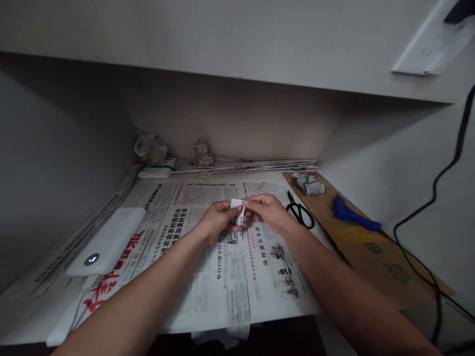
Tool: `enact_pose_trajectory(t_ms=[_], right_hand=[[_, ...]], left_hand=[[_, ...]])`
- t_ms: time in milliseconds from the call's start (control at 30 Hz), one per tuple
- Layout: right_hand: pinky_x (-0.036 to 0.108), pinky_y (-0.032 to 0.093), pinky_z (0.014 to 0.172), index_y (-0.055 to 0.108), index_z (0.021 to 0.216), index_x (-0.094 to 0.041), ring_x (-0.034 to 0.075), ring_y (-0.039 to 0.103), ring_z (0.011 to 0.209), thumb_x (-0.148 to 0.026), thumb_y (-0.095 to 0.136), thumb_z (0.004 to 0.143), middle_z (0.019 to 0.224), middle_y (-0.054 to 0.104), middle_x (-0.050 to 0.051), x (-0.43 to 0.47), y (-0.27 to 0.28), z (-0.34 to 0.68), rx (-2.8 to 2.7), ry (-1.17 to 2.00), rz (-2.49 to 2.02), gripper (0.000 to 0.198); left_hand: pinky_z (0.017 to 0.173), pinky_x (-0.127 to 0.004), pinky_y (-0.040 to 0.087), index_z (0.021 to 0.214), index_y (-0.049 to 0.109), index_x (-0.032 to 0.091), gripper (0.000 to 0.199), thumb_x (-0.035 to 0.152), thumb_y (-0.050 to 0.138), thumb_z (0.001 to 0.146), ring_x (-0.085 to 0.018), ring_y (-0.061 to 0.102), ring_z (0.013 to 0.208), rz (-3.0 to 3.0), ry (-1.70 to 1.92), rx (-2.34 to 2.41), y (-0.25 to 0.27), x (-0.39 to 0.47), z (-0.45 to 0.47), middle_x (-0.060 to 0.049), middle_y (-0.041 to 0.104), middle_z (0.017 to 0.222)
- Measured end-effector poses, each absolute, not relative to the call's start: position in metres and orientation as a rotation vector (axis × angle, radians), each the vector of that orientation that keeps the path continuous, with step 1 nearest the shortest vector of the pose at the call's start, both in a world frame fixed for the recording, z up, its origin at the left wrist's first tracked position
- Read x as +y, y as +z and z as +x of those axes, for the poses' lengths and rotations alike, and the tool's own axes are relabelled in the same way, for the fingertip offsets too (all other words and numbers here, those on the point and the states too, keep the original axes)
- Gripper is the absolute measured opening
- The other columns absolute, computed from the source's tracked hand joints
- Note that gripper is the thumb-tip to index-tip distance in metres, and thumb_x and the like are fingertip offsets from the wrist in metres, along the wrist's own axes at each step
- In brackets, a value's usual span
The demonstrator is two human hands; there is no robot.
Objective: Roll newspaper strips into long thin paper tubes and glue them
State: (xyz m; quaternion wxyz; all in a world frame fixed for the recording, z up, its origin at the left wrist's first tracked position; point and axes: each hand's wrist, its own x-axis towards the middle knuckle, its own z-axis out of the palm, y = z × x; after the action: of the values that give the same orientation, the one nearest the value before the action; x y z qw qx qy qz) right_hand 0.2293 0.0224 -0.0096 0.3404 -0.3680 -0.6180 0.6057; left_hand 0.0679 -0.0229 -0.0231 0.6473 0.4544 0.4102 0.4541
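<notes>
A long newspaper strip runs from my hands toward me and hangs over the table's front edge. Its upper end is folded and shows a white corner. My left hand pinches this folded end from the left, thumb on top. From the right, my right hand grips the same end between thumb and fingers. Printed newspaper sheets lie spread beneath both hands. Close to my right hand rest black-handled scissors, pointing away from me.
Thin rolled paper sticks lie along the back, beside a small coiled paper piece and a plastic bag. A white power bank sits left. On cardboard at right are a blue glue gun and a crumpled cloth.
</notes>
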Motion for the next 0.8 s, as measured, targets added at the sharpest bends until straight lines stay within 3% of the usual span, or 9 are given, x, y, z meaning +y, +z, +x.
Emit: enact_pose_trajectory(t_ms=[200, 567, 800], right_hand=[[0.020, 0.034, 0.047, 0.069, 0.092, -0.011, 0.010, 0.056, 0.058, -0.041, 0.066, 0.075, 0.063, 0.064, 0.004, 0.0258, -0.0119, 0.2339, -1.646, 1.675, -0.815, 0.034], [0.020, 0.034, 0.046, 0.071, 0.088, -0.012, 0.008, 0.053, 0.053, -0.037, 0.073, 0.069, 0.060, 0.063, 0.002, 0.0250, -0.0131, 0.2301, -1.562, 1.620, -0.932, 0.031], [0.020, 0.034, 0.046, 0.071, 0.090, -0.013, 0.009, 0.054, 0.055, -0.039, 0.068, 0.074, 0.060, 0.063, 0.003, 0.0258, -0.0143, 0.2310, -1.603, 1.624, -0.910, 0.031]], left_hand=[[0.053, -0.022, 0.052, 0.088, 0.068, 0.012, 0.033, 0.042, 0.067, 0.074, -0.013, 0.064, 0.063, 0.984, 1.040, 0.945, -0.0211, -0.0228, 0.0660, -0.011, 0.068, 0.081], [0.052, -0.022, 0.051, 0.091, 0.068, 0.011, 0.038, 0.044, 0.067, 0.073, -0.013, 0.063, 0.060, 1.047, 1.055, 0.991, -0.0211, -0.0234, 0.0692, -0.011, 0.069, 0.079], [0.053, -0.023, 0.051, 0.090, 0.068, 0.013, 0.036, 0.044, 0.065, 0.074, -0.012, 0.062, 0.060, 1.060, 1.057, 0.973, -0.0215, -0.0232, 0.0695, -0.009, 0.069, 0.079]])
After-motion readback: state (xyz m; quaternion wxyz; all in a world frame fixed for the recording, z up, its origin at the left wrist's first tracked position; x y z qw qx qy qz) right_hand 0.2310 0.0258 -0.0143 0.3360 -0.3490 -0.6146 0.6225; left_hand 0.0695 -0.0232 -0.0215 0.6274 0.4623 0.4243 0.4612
